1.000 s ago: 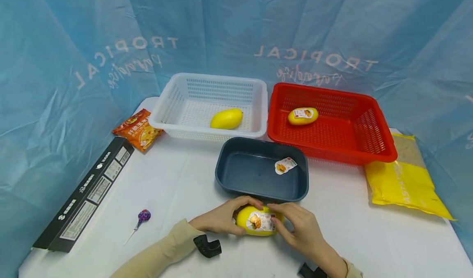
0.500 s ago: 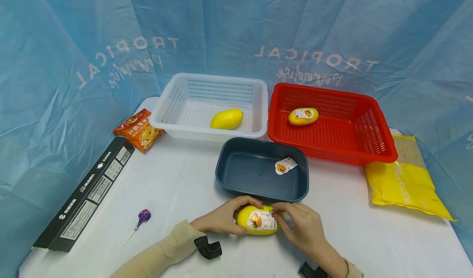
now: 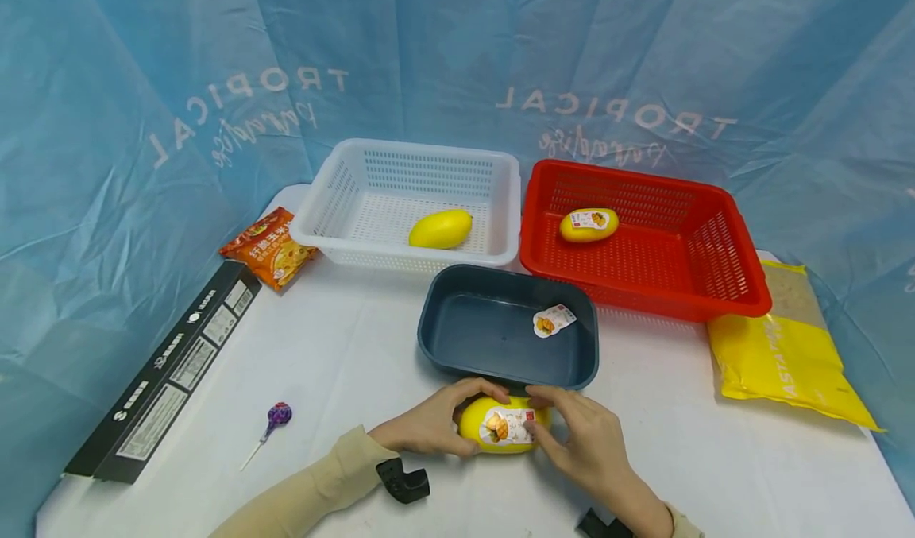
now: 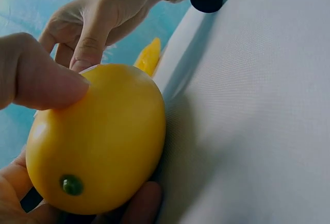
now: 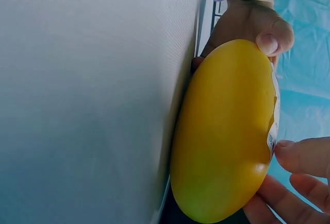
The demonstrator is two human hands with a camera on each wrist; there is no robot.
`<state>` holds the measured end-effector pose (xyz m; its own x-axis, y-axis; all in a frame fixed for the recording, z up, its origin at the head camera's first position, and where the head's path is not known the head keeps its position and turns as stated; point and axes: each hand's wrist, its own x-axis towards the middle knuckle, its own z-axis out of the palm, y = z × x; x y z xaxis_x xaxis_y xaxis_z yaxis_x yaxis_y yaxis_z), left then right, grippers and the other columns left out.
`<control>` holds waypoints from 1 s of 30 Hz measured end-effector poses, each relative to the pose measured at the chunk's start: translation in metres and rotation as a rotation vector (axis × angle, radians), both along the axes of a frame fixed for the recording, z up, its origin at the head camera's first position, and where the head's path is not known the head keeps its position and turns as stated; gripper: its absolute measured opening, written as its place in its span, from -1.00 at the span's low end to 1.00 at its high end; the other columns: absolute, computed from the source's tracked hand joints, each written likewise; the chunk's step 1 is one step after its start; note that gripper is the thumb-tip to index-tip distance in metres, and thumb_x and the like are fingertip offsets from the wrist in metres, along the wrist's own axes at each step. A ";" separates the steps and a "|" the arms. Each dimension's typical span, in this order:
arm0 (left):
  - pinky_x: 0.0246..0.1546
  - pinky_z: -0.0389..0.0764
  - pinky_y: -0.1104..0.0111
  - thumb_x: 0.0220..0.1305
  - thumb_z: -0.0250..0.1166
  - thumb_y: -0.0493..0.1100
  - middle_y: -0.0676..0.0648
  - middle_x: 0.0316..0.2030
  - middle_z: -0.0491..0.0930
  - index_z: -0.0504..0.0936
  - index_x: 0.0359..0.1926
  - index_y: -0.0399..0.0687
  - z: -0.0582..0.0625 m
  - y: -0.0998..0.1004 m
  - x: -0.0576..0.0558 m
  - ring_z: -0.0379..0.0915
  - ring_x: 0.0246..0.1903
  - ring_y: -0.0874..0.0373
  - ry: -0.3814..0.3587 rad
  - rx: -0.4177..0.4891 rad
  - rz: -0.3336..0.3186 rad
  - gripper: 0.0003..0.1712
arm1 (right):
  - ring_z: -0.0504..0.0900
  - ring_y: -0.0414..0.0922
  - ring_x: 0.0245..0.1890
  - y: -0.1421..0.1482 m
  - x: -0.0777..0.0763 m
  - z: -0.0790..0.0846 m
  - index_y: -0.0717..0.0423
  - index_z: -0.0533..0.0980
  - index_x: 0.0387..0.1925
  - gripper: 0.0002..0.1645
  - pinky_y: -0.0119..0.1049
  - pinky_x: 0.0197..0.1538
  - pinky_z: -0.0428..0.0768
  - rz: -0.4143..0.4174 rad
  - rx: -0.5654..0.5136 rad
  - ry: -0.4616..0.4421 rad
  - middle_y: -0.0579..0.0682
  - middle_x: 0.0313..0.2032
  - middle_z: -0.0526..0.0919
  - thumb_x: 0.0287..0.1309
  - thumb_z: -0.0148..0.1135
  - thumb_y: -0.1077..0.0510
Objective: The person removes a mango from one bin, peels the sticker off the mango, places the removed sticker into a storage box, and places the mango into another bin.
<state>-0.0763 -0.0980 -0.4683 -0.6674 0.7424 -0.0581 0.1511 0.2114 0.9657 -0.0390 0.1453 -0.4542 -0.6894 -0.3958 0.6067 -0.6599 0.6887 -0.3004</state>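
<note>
Our white counter [image 3: 343,347] carries everything, and we place things by the dark blue tray [image 3: 472,331] on it. Behind the tray, off to its right, sits the red basket [image 3: 629,260]; behind it to the left, the white basket [image 3: 379,220]. On the tray's near side we have both hands at work: the left hand [image 3: 432,423] grips one end of a mango, thumb above and fingers below, and the right hand [image 3: 582,435] holds the other end in a looser grip, its thumb on the label.

That mango [image 5: 224,136] is just in front of the tray; whether it touches the counter we cannot tell. We judge it moderately light, firm, smooth enough to slip or roll, its skin possibly easy to bruise, so we would hold it round the stem end, off the label. The label [image 3: 506,427] looks thin and flexible, best taken by an edge.
</note>
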 end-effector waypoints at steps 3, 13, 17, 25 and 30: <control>0.26 0.32 0.43 -0.10 0.29 -0.31 0.03 0.30 0.35 0.42 0.20 0.09 0.001 0.000 0.000 0.25 0.26 0.16 0.000 0.002 0.001 -0.27 | 0.65 -0.27 -0.41 -0.001 0.000 0.001 0.03 0.57 -0.07 -0.32 -0.46 -0.31 0.59 -0.007 -0.006 -0.003 -0.20 -0.37 0.71 -0.40 0.61 0.20; 0.30 0.31 0.36 -0.13 0.33 -0.28 -0.04 0.30 0.36 0.45 0.17 0.07 -0.002 0.004 0.004 0.24 0.29 0.15 0.142 0.004 0.007 -0.29 | 0.43 -0.37 -0.53 -0.004 -0.001 -0.003 0.18 0.52 -0.03 -0.63 -0.63 -0.48 0.39 0.008 -0.035 -0.017 -0.17 -0.45 0.60 0.18 0.32 0.09; 0.28 0.34 0.35 -0.19 0.34 -0.29 -0.01 0.26 0.41 0.48 0.14 0.09 -0.002 0.008 0.006 0.28 0.24 0.17 0.197 -0.009 0.044 -0.28 | 0.26 -0.43 -0.62 -0.006 0.001 -0.005 0.26 0.47 -0.04 -0.48 -0.67 -0.57 0.25 0.031 -0.005 -0.011 -0.13 -0.47 0.56 0.43 -0.23 -0.09; 0.15 0.46 0.45 -0.19 0.35 -0.37 -0.02 0.23 0.44 0.49 0.16 0.00 -0.002 0.011 0.006 0.32 0.17 0.23 0.106 0.036 0.049 -0.26 | 0.35 -0.43 -0.50 -0.003 0.007 0.002 0.19 0.45 -0.01 -0.76 -0.69 -0.45 0.35 0.162 -0.048 -0.107 -0.13 -0.35 0.53 0.38 0.00 0.18; 0.01 0.51 0.51 -0.13 0.34 -0.37 -0.03 0.24 0.43 0.47 0.22 0.01 -0.003 0.006 0.006 0.33 0.12 0.25 0.072 0.024 0.050 -0.24 | 0.27 -0.45 -0.57 0.000 0.001 0.005 0.09 0.55 -0.06 -0.77 -0.73 -0.50 0.26 0.113 -0.103 -0.075 -0.10 -0.27 0.54 0.27 0.21 0.15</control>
